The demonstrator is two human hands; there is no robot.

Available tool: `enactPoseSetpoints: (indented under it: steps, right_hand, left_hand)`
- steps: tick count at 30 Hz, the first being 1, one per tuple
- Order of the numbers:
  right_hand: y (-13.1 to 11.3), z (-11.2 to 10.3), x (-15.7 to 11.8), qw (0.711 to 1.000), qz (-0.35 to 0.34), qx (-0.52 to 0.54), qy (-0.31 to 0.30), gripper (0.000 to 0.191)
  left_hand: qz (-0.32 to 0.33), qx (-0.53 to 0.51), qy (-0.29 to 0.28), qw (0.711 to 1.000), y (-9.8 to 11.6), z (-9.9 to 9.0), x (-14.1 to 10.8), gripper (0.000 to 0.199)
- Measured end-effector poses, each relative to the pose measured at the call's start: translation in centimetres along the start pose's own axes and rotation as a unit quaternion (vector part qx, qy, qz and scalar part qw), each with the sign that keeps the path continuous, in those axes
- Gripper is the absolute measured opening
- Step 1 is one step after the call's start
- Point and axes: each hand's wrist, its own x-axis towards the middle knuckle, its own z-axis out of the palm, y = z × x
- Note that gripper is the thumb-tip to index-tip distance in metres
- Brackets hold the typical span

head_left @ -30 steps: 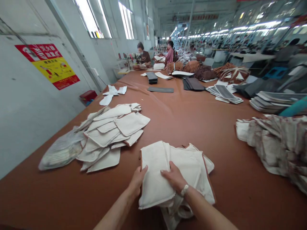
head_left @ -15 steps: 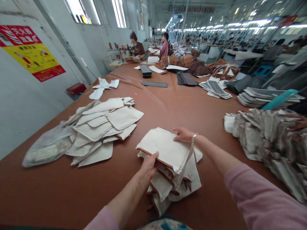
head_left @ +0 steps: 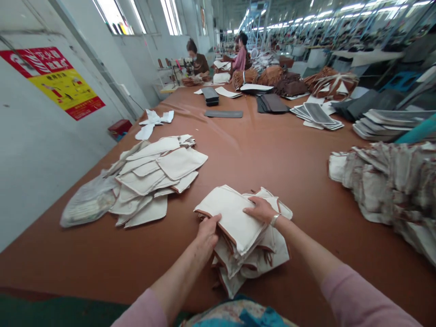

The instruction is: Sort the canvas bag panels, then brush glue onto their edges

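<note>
A stack of cream fabric panels (head_left: 231,222) with brown-bound edges is held on the tabletop (head_left: 272,159). Its edge appears to be gripped by the partly closed left hand (head_left: 207,234), while the open right hand (head_left: 260,210) is laid flat across the top. A similar pile (head_left: 146,181) is placed to the left, apart from the stack.
</note>
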Motion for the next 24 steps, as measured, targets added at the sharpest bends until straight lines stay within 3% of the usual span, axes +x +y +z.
enactPoseSetpoints:
  steps: [3, 5, 7, 9, 12, 16, 18, 21, 24]
  right_hand:
    - [-1.4, -0.8, -0.5, 0.993, -0.013, 0.102, -0.052, 0.032]
    - [-2.8, -2.2, -0.8, 0.982, -0.026, 0.169, -0.078, 0.039]
    - [-4.3, -4.0, -1.1, 0.971, -0.045, 0.218, -0.093, 0.049]
    - [-5.6, -5.4, -1.1, 0.964, -0.060, 0.237, -0.102, 0.056]
    - [-6.2, -5.2, -1.2, 0.971, -0.052, 0.201, -0.118, 0.049]
    - [-4.8, -0.6, -2.0, 0.994, 0.009, 0.058, -0.089, 0.027]
    - [-4.0, 1.9, -2.6, 0.998, 0.034, -0.007, -0.050, 0.026]
    - [-3.5, 3.8, -3.2, 0.997, 0.046, -0.055, -0.011, 0.031]
    - [-3.6, 3.8, -3.2, 0.998, 0.045, -0.041, -0.018, 0.031]
  left_hand:
    - [0.013, -0.014, -0.045, 0.999, 3.5, 2.1, -0.5, 0.016]
    - [0.035, -0.025, -0.082, 0.996, 6.4, 3.1, -1.4, 0.019]
    - [0.067, -0.036, -0.102, 0.992, 8.6, 3.4, -2.6, 0.024]
    - [0.094, -0.043, -0.104, 0.989, 9.0, 2.6, -3.9, 0.028]
    - [0.094, -0.036, -0.076, 0.992, 6.0, -0.1, -5.0, 0.027]
    - [0.039, -0.033, 0.002, 0.999, -0.6, -4.8, -4.2, 0.025]
    - [0.002, -0.041, 0.029, 0.999, -2.7, -6.6, -3.1, 0.019]
    - [-0.058, -0.052, 0.056, 0.995, -3.6, -7.7, -1.8, 0.011]
    - [-0.119, -0.049, 0.046, 0.991, -2.8, -7.5, -1.7, 0.018]
